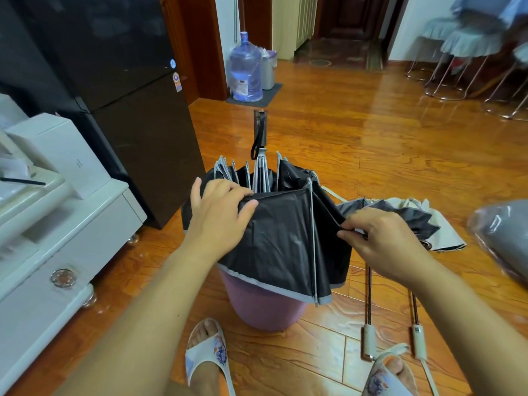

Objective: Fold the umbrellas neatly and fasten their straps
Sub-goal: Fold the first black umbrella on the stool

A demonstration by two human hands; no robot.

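Black umbrella canopy [280, 241], grey trim; lilac bucket [263, 310]; orange wood floor [371, 144].

View: head, single wide-angle camera, worn on the person's head. Position: above the wooden floor [371, 155], high over both forearms. Facing: forward and steeply down; feet in slippers at the lower edge, doorway and chairs [457, 61] at the upper edge. Nearness: close to the left hand [217, 215] and right hand [380, 241], which sit mid-frame on the black umbrella [285, 238]. Distortion: straight edges bow toward the frame borders. Overlap: none, only one view supplied.
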